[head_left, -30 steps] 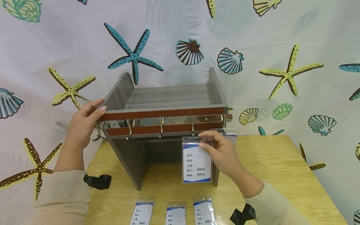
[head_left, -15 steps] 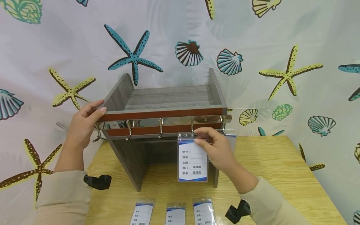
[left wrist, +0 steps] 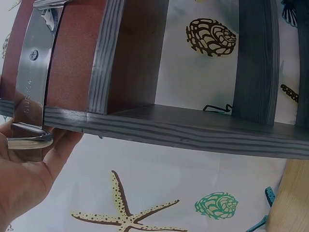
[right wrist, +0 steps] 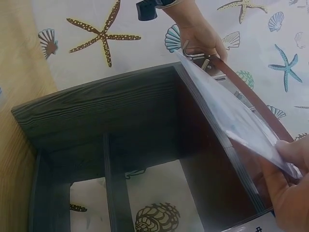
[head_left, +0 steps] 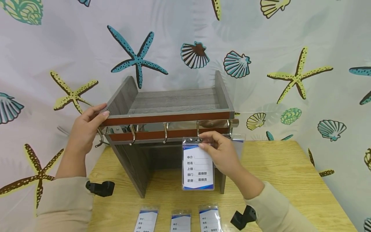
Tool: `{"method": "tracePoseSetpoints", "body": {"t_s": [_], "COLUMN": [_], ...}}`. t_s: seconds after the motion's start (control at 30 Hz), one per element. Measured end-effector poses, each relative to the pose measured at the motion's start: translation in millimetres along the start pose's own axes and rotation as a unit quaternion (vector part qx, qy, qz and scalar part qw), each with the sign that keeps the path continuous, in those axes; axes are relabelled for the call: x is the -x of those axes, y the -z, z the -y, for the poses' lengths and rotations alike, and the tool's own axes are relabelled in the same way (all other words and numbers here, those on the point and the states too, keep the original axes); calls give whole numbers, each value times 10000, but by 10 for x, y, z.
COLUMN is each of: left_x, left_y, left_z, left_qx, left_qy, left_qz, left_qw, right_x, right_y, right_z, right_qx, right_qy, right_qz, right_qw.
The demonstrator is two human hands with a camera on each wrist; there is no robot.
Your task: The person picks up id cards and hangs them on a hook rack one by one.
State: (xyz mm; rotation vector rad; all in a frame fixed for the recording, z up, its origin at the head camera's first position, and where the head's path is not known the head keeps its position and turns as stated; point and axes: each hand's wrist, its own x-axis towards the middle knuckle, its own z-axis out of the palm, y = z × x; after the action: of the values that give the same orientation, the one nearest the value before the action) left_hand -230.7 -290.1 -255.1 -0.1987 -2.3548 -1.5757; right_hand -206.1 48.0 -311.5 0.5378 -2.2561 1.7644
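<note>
My right hand (head_left: pixel 222 152) pinches a clear ID badge holder (head_left: pixel 198 167) by its top right edge, thumb in front. The badge hangs upright in front of the grey wooden shelf (head_left: pixel 174 98), its top slot at the tip of a metal hook (head_left: pixel 198 128). Whether the hook passes through the slot, I cannot tell. In the right wrist view the badge (right wrist: pixel 236 116) appears nearly edge-on. At the shelf's front left corner my left hand (head_left: pixel 84 129) holds on, thumb on the front rim. Behind my right hand, another badge holder (head_left: pixel 238 144) hangs below the rightmost hook.
Three more badge holders (head_left: pixel 147 220) lie on the wooden table (head_left: pixel 278 180) in front of the shelf. Several other hooks (head_left: pixel 165 132) line the metal rail, including one (head_left: pixel 100 137) beside my left hand. A patterned cloth (head_left: pixel 179 19) hangs behind.
My right hand has moved the badge left and slightly up to the hook second from the right; lately it has barely moved. My left hand has stayed on the shelf corner.
</note>
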Motion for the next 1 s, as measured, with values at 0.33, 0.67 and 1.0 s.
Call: {"method": "tracePoseSetpoints", "body": {"t_s": [0.33, 0.67, 1.0], "left_x": [14, 26, 11], "left_y": [9, 4, -3], "left_z": [5, 1, 10], "left_qx": [47, -31, 93], "left_qy": [-81, -121, -67], "left_qz": [-28, -66, -29], "left_qw": [10000, 9999, 9999], "right_x": [-23, -40, -62], "right_y": [23, 12, -8], "right_z": [17, -19, -103], "right_qx": [118, 365, 499], "right_qy": [163, 262, 761], "right_qz": [136, 59, -53], "right_qw": [9997, 9990, 9958]}}
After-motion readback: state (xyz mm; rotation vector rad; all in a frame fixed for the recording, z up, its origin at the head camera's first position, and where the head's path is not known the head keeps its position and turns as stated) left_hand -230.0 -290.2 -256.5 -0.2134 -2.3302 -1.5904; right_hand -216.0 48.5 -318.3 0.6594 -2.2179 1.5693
